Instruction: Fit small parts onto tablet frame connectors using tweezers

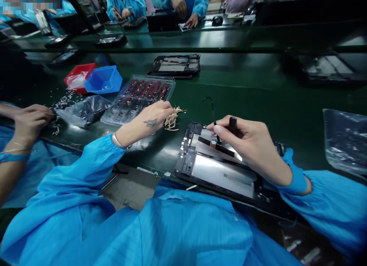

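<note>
One long green desk spanned the frame, carrying everything at arm's reach. The open tablet lay lower right of centre, right against the person, presumably for an easy reach into its insides. The clear tray, left of centre, kept small parts in rows, likely so each could be picked singly. Both hands worked mid-frame: the right hand curled over the tablet, the left hand stretched in front of the tray. Left fingertips pinched close at a pile of pale strips; whether they gripped one could not be told. The right hand's curled fingers held a black stick, perhaps tucked there to free thumb and forefinger, which were nearly together.
</note>
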A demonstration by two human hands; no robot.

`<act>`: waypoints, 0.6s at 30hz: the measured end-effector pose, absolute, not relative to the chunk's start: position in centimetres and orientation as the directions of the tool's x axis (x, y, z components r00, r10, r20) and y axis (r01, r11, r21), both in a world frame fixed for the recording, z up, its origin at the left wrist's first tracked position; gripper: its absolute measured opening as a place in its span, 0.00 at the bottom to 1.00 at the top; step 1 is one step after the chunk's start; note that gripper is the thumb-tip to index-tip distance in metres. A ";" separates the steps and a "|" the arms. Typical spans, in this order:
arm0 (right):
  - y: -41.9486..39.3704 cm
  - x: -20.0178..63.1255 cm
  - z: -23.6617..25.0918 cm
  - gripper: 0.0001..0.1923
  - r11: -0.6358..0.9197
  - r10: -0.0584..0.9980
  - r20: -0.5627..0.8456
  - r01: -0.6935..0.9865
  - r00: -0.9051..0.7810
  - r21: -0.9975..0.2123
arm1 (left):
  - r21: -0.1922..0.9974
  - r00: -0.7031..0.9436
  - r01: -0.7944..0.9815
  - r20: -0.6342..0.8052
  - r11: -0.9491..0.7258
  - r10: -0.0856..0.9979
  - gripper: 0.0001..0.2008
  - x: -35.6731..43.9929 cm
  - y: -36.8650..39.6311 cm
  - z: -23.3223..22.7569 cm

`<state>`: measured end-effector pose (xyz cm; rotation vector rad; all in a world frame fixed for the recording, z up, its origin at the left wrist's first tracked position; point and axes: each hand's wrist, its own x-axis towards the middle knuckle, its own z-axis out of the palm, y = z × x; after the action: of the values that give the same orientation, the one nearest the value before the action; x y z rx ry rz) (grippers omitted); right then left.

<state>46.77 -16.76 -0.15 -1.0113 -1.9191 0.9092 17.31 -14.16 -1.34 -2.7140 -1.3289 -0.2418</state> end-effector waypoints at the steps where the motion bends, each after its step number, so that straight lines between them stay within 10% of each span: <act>1: -16.8 46.7 -0.1 0.08 0.400 0.883 0.273 0.305 -0.383 -0.865 | -0.001 0.593 0.793 0.229 -0.609 0.772 0.22 17.8 -14.1 -1.1; 5: -17.0 46.3 -0.4 0.10 0.277 0.909 0.197 0.179 -0.368 -0.944 | 0.444 0.438 0.674 0.405 -0.591 0.803 0.16 21.5 -14.2 -0.3; 9: -16.9 46.2 -1.1 0.10 0.270 0.913 0.207 0.138 -0.352 -0.953 | 0.948 0.436 0.163 0.180 -0.274 0.882 0.17 25.8 -14.8 0.5; 13: -16.0 46.9 -0.8 0.11 0.351 0.921 0.294 0.215 -0.257 -0.911 | 0.942 0.449 0.167 0.190 -0.290 0.873 0.15 27.4 -14.2 1.9; 18: -15.2 47.7 0.4 0.10 0.455 0.883 0.404 0.230 -0.238 -0.860 | 0.633 0.633 0.503 0.194 -0.589 0.749 0.14 27.0 -12.7 3.5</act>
<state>47.74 -15.18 0.40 -0.9611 -1.7302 0.8383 27.05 -12.70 3.54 -3.3061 -1.3928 -0.8697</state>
